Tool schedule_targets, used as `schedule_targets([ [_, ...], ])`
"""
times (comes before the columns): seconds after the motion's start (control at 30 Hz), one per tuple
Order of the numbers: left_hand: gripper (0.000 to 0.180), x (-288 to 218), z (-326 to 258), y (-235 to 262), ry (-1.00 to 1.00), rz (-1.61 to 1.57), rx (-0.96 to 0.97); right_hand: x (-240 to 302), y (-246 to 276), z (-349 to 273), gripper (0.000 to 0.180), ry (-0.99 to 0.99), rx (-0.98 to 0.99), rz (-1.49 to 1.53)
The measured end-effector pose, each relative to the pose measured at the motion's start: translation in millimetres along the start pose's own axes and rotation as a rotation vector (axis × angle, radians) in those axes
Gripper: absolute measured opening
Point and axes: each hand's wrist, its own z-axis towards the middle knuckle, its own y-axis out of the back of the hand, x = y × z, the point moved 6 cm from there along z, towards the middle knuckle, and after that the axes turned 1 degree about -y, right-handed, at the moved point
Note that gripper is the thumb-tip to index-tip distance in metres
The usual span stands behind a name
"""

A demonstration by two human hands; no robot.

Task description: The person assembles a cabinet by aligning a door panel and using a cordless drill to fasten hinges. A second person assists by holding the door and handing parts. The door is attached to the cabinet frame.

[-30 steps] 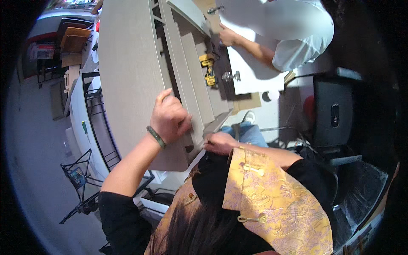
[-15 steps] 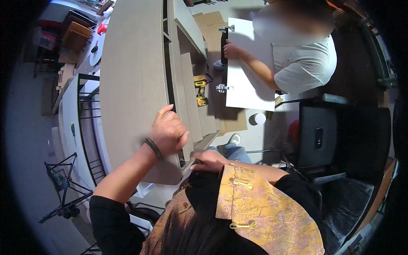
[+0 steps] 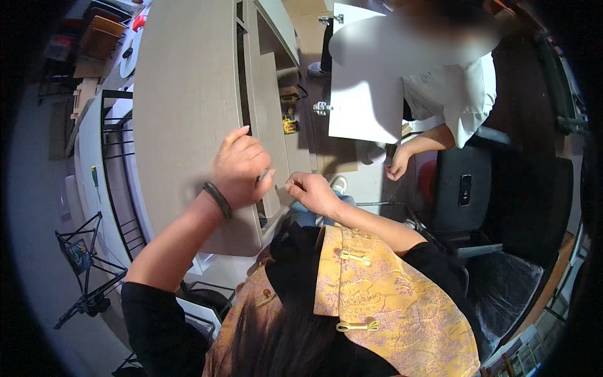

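A pale wood-grain cabinet [image 3: 182, 125] stands in front of me, its flat panel to the left and an open side to the right. My left hand [image 3: 242, 169] is over the panel's right edge, fingers curled, with a small greyish bit showing near the thumb; what it is cannot be made out. Close by on the right, my right hand [image 3: 314, 193] hovers near the cabinet's open side with thumb and fingers pinched together. Anything between them is too small to name. A yellow and black power drill [image 3: 289, 119] lies inside the cabinet, partly hidden.
Opposite me, a person in a white shirt [image 3: 474, 88] is beside a white door panel [image 3: 364, 94] with metal hinges [image 3: 322, 109]. Their hand [image 3: 400, 162] reaches low near a whitish round container [image 3: 377, 154]. A black chair [image 3: 465, 188] with a phone stands right; a black-framed rack [image 3: 116, 138] stands left.
My right hand has lifted away from the cabinet's near edge, forward toward my left hand. The other person's hand has left the door panel's edge and now reaches down near the container.
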Motion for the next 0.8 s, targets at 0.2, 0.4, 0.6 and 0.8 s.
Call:
schedule_targets([
  [0.2,0.010,0,0,-3,0.004,0.011,0.039,-20,-24,-14,0.026,-0.035,0.075,-0.051],
  [0.4,0.010,0,1,-3,0.006,-0.010,0.032,-22,-22,-11,0.021,0.016,0.024,-0.006],
  [0.6,0.009,0,2,-4,0.008,-0.021,0.025,-23,11,4,0.021,-0.040,-0.109,0.017],
  [0.8,0.008,2,1,-3,0.005,-0.006,0.035,-10,32,10,0.031,-0.059,-0.243,0.212],
])
